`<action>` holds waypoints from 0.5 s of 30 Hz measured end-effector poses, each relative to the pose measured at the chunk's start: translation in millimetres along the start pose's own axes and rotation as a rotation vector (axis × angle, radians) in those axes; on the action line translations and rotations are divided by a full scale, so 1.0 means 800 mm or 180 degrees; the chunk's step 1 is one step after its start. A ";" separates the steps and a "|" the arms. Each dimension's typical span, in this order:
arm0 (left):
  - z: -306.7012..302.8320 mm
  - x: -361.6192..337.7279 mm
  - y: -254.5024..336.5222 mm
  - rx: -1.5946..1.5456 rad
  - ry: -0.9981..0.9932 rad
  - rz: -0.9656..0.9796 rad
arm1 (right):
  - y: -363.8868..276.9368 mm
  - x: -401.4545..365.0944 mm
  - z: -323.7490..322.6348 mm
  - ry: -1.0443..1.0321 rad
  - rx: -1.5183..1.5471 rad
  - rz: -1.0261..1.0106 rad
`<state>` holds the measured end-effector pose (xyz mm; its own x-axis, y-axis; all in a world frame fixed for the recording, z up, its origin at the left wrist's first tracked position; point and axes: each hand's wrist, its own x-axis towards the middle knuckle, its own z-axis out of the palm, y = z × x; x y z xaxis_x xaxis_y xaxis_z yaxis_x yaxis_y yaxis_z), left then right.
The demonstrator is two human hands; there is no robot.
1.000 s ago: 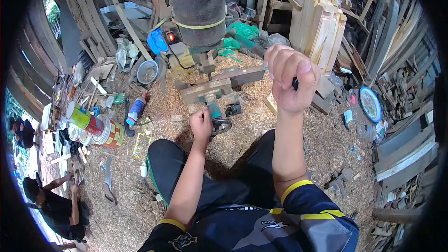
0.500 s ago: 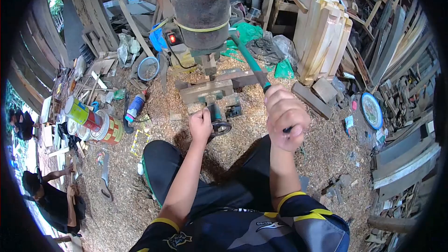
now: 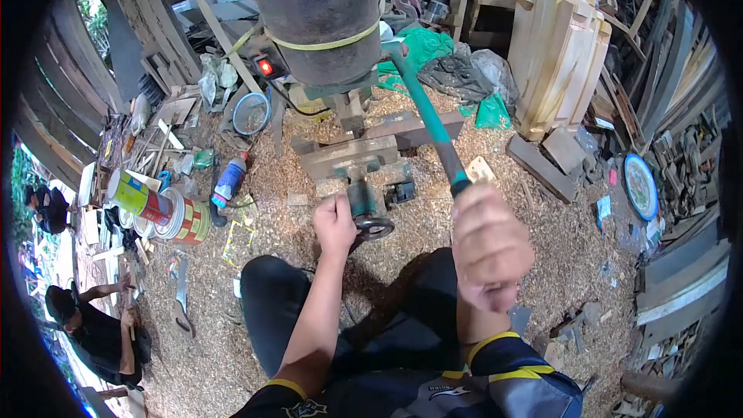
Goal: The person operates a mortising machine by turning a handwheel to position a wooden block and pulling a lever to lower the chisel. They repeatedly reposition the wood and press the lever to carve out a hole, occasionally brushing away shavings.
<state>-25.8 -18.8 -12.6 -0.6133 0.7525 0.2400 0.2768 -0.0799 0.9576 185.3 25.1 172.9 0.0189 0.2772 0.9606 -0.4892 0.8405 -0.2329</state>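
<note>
My right hand (image 3: 493, 246) is wrapped round the lower end of a green lever (image 3: 424, 104), which runs up to the side of a large dark machine (image 3: 323, 31). A yellow band circles the machine, and a red switch (image 3: 265, 67) glows at its left. Below the machine, a wooden workpiece (image 3: 352, 156) sits in a vise (image 3: 362, 195). Closed in a fist, my left hand (image 3: 335, 223) rests beside the vise, left of its round handwheel (image 3: 374, 227); what it grips is hidden.
Paint buckets (image 3: 182, 217) and a bottle (image 3: 230, 181) stand on the shavings at left. A co-worker (image 3: 97, 329) is at lower left, another person (image 3: 48, 207) above. Stacked pale timber (image 3: 559, 54) stands upper right, near a round blue-rimmed tray (image 3: 641, 187).
My right hand and the lever's lower end have moved down towards me. The view has shifted slightly. My left hand stays closed beside the vise.
</note>
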 end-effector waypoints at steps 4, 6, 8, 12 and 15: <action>-0.002 0.001 0.006 -0.0060 -0.0052 -0.0034 | -0.001 -0.029 -0.003 0.0042 -0.0095 0.0077; -0.004 -0.002 0.002 -0.0033 -0.0032 0.0006 | -0.001 -0.042 0.001 0.0201 -0.0052 0.0085; -0.003 0.001 0.007 -0.0012 -0.0079 -0.0004 | 0.003 -0.049 0.006 0.0411 -0.0002 0.0026; -0.002 -0.002 0.014 -0.0022 -0.0061 -0.0202 | -0.001 -0.051 0.009 0.0458 -0.0111 0.0040; -0.002 -0.004 -0.008 -0.0116 -0.0005 -0.0039 | -0.007 -0.048 0.002 0.0217 -0.0262 0.0170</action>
<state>-27.0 -21.6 -18.9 -0.6153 0.7546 0.2279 0.2421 -0.0943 0.9657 186.1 9.2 137.6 0.0554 0.3513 0.9346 -0.4180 0.8583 -0.2978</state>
